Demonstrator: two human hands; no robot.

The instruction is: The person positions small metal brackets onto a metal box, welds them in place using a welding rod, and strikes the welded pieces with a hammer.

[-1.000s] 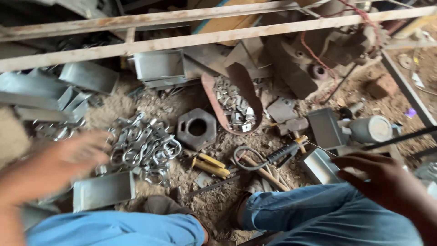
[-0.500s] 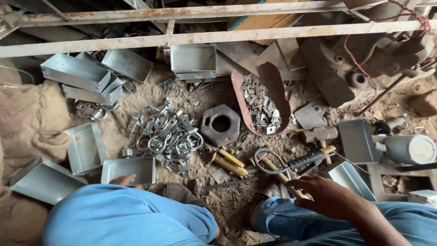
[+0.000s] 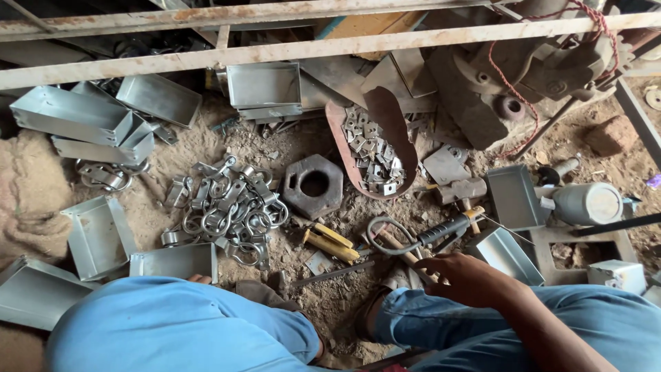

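Right hand (image 3: 463, 277) low over wooden handles (image 3: 403, 253) on dirt floor (image 3: 330, 303), fingers curled, grip unclear. Left hand hidden behind knee. Clamp pile (image 3: 231, 210), metal trays (image 3: 100, 238) within reach.

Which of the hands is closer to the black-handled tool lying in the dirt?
Right. The right hand sits just below the black-handled tool, beside its wooden sticks. The left hand is not in view; only blue-clad knees show on that side.

One head-worn camera looks steeply down, close, at the sandy ground (image 3: 323, 303).
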